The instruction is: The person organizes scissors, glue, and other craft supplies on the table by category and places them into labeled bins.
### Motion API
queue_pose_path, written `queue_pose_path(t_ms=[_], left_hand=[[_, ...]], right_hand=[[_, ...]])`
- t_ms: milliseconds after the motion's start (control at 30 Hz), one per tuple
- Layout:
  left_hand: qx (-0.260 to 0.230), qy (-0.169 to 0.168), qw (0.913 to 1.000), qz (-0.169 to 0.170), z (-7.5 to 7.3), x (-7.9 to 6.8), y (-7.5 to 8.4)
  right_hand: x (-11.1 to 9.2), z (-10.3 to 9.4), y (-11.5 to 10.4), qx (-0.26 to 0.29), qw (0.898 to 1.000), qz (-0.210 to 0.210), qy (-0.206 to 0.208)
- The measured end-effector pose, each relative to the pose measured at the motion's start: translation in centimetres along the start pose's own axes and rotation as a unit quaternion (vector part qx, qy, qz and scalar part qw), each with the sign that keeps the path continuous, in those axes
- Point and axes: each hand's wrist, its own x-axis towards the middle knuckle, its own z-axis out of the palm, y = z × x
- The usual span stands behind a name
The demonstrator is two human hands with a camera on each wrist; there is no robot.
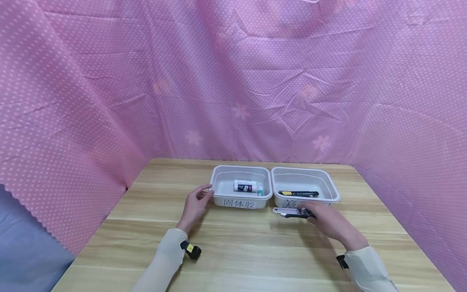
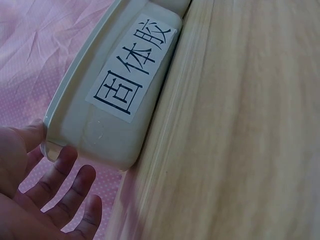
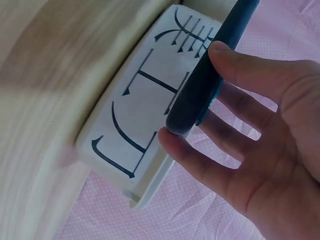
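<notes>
Two white plastic boxes stand side by side on the table. My left hand is at the near left corner of the left box, thumb and fingers on its rim; the left wrist view shows the lower fingers spread. Inside lie a white glue stick with a dark label and a small teal-capped piece. My right hand pinches a utility knife between thumb and fingers, just in front of the right box. Its silver front end points left. Another utility knife, black and yellow, lies in that box.
Paper labels with dark Chinese characters are on the fronts of the left box and the right box. The wooden table extends toward me. A pink dotted cloth hangs behind and at both sides.
</notes>
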Motion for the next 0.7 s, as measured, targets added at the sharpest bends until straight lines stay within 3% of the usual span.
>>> queue_pose_path(t_ms=[433, 700], left_hand=[[0.003, -0.003, 1.0, -0.001, -0.1, 0.0, 0.1], [0.003, -0.002, 1.0, 0.003, -0.2, 0.1, -0.2]], right_hand=[[0.4, -1.1, 0.2, 0.008, 0.999, 0.02, 0.042], [0.8, -2.2, 0.4, -0.022, 0.997, 0.032, 0.066]])
